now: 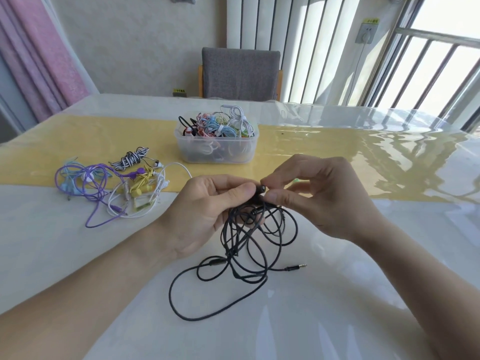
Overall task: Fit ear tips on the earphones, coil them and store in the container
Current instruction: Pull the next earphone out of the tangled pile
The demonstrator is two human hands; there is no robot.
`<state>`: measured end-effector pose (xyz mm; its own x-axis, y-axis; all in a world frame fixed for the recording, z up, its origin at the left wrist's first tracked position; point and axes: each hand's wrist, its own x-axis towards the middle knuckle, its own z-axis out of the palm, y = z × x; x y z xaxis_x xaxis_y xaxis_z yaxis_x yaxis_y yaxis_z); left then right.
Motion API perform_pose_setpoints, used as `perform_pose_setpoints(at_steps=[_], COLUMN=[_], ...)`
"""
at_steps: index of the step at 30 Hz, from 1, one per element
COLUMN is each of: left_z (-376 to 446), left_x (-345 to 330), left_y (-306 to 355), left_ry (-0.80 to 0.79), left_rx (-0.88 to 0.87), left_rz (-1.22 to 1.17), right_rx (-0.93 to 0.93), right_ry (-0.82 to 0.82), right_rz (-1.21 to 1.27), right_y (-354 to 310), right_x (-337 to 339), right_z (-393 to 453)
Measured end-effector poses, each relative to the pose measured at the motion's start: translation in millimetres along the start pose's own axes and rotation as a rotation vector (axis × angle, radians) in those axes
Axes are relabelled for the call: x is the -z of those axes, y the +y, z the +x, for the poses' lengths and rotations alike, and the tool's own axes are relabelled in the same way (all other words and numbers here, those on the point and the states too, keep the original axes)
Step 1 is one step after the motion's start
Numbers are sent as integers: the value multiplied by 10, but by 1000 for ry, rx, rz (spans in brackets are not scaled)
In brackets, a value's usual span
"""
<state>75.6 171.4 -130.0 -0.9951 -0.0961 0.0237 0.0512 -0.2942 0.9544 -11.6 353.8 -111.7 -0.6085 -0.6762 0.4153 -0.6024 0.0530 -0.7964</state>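
Observation:
I hold black earphones (249, 245) above the table; their loose cable hangs in tangled loops and trails onto the tabletop, with the jack plug (298, 267) lying to the right. My left hand (205, 214) grips the upper part of the cable and an earbud. My right hand (322, 196) pinches a small dark ear tip (262, 188) against that earbud with thumb and forefinger. The clear plastic container (217, 152) stands beyond my hands, filled with several coiled earphones in mixed colours.
A pile of loose earphones lies to the left: purple (88, 188), yellow (141, 183), white (155, 201) and a black-and-white striped coil (132, 158). A yellow runner (337, 157) crosses the glossy table. A grey chair (240, 72) stands behind the far edge.

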Motion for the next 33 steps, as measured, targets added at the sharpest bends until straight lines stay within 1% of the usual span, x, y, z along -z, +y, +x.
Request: perform_pose_setpoints(at_steps=[8, 13, 21, 24, 29, 31, 33], left_z=[16, 22, 31, 43, 47, 45, 44], left_x=[-1, -2, 42, 56, 67, 63, 67], left_y=[-82, -92, -135, -141, -158, -166, -169], left_ry=[52, 54, 106, 115, 92, 85, 84], left_rx=[-76, -107, -223, -214, -185, -185, -190], left_rz=[69, 74, 243, 264, 286, 303, 324], right_rx=[76, 14, -57, -29, 75, 49, -12], right_ry=[44, 68, 82, 74, 38, 23, 28], right_rz=[-114, 20, 49, 13, -148, -141, -79], right_y=[37, 37, 40, 43, 71, 82, 83], right_x=[-64, -86, -130, -138, -100, -81, -87], right_z=[-9, -16, -9, -17, -19, -25, -28])
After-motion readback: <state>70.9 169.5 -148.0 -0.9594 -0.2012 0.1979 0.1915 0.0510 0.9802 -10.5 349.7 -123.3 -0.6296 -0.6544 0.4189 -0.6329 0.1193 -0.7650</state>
